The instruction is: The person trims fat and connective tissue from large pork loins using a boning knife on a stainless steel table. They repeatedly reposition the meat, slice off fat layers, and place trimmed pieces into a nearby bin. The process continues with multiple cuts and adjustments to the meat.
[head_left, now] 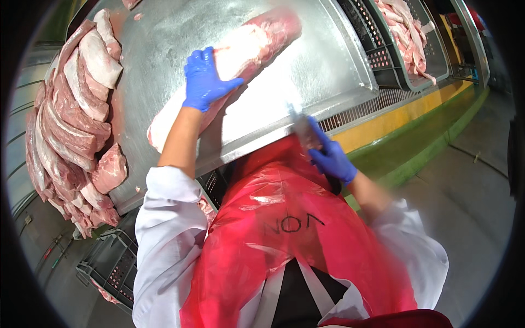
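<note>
A long pale-pink boneless cut of meat, like a pork loin (254,46), lies slantwise across the metal work table (306,65). Its far right end is blurred. My left hand (206,81), in a blue glove, rests on the middle of the cut with fingers and thumb spread. At the table's near edge, my right hand (331,157), also blue-gloved, is closed around what looks like a knife (304,131). Motion smears its greyish-brown handle part and bright tip. The knife is apart from the meat, to its right.
Stacked meat cuts (71,126) cover the table's left side. At the upper right, a dark crate (402,85) holds pale trimmings (404,33). Another dark crate (112,262) is below at left. A yellow and green ledge (399,139) runs along the right.
</note>
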